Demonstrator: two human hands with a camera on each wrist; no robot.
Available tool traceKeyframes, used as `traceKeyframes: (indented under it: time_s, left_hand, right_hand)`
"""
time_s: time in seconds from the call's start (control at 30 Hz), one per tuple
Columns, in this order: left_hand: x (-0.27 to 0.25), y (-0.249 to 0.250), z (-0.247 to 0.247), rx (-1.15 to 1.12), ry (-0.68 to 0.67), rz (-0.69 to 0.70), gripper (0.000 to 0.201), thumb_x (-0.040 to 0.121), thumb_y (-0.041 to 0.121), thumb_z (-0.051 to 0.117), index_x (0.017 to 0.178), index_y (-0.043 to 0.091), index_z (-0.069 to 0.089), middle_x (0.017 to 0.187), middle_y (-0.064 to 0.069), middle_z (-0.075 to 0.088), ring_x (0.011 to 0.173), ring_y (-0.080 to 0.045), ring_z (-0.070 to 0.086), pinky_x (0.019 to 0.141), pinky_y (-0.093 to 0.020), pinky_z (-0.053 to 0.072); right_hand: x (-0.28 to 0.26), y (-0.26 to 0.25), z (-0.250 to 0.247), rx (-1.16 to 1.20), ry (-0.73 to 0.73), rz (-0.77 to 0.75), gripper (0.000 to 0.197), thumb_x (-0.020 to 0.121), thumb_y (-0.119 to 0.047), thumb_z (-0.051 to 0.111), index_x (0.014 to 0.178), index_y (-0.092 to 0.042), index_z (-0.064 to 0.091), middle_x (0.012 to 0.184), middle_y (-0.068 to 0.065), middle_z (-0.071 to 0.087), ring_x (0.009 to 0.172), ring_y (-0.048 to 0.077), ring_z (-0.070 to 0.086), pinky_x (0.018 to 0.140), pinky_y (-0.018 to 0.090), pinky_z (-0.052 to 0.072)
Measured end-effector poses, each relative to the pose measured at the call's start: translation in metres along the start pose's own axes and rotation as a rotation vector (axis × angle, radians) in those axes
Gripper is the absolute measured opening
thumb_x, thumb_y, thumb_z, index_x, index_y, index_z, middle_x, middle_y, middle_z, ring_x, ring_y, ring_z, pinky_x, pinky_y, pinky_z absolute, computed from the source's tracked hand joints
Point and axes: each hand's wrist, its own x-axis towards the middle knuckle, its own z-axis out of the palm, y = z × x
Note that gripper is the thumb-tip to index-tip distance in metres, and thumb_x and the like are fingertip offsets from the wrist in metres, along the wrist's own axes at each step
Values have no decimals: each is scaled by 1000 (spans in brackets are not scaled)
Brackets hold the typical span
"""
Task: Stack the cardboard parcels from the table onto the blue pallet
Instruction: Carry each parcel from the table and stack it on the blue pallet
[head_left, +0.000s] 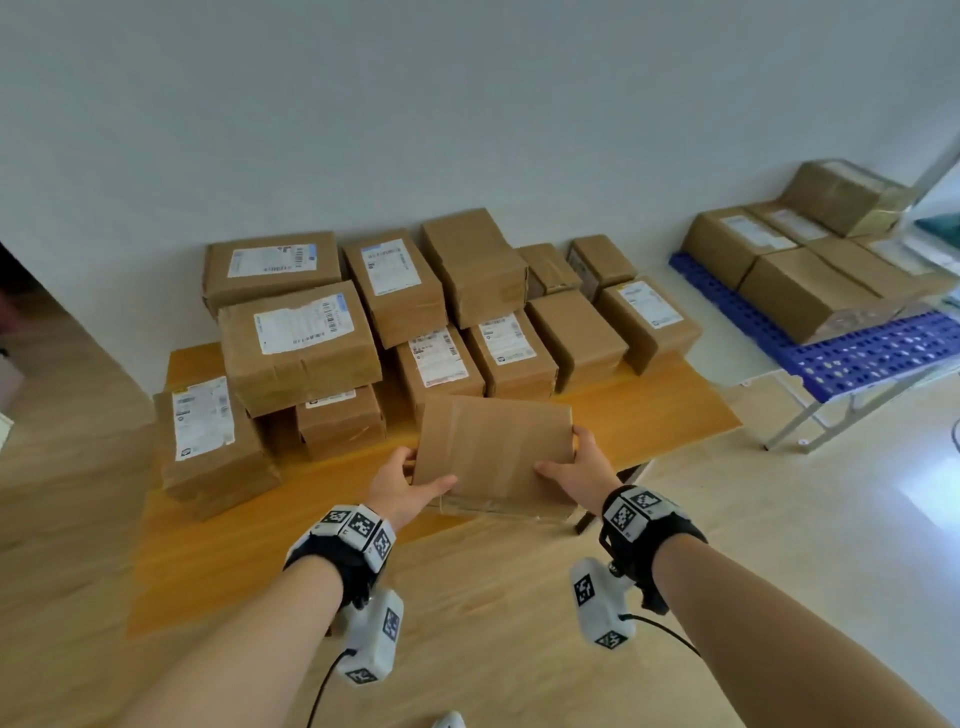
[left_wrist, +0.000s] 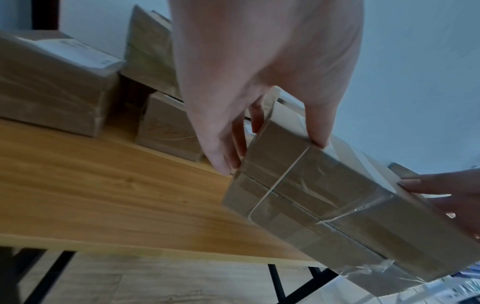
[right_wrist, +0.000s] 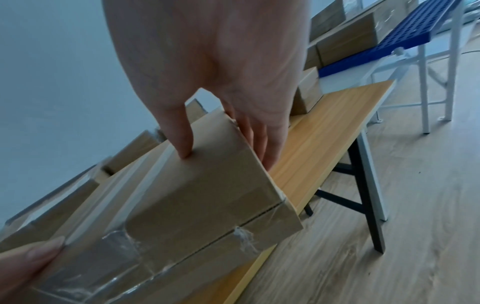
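Note:
A plain taped cardboard parcel (head_left: 493, 452) is lifted above the front edge of the wooden table (head_left: 649, 410), tilted toward me. My left hand (head_left: 410, 483) grips its left side, thumb on top and fingers underneath. My right hand (head_left: 576, 467) grips its right side the same way. The left wrist view shows the parcel (left_wrist: 324, 195) with my left hand (left_wrist: 259, 92) clamped on its near corner. In the right wrist view my right hand (right_wrist: 221, 92) pinches the parcel (right_wrist: 194, 195). The blue pallet (head_left: 857, 353) stands to the right with several parcels (head_left: 800, 280) on it.
Several more parcels (head_left: 301, 343), many with white labels, crowd the back and left of the table. The pallet rests on a white folding stand (head_left: 810, 415). A grey wall runs behind. Light wooden floor (head_left: 779, 545) spreads between table and pallet.

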Motion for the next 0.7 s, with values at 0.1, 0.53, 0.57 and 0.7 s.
traceKeyframes:
  time_s: [0.1,0.53,0.57,0.7]
  left_hand:
    - [1,31,23,18,-29,59,68,77,35,75,131,10,42,131,-8,53,114,-22,54,86,-28,46]
    - [-7,176,148,112,-104,202,99,67,51,77,145,13,28,146,-6,40,132,-24,40,105,-39,38]
    - [-10,184,159,120,-108,208,102,65,50,78,146,14,27,146,-6,39,132,-24,39,106,-39,38]
    - [-16,216,197,125,-117,246,104,66,39,82,147,15,23,146,-5,38,133,-23,38,107,-38,36]
  right_hand:
    - [-2,11,-35,34,45,-1,83,85,-23,68,148,-17,15,140,11,43,123,29,47,97,38,42]
    - [-4,62,-219,144,152,-84,86,86,-24,68,149,-19,11,139,7,43,121,25,49,92,33,43]
    - [-3,67,-232,143,157,-88,85,86,-24,68,149,-19,11,139,7,43,121,25,48,95,34,43]
    - [4,87,-278,153,174,-106,87,84,-26,69,149,-17,11,137,7,44,118,24,50,98,36,44]
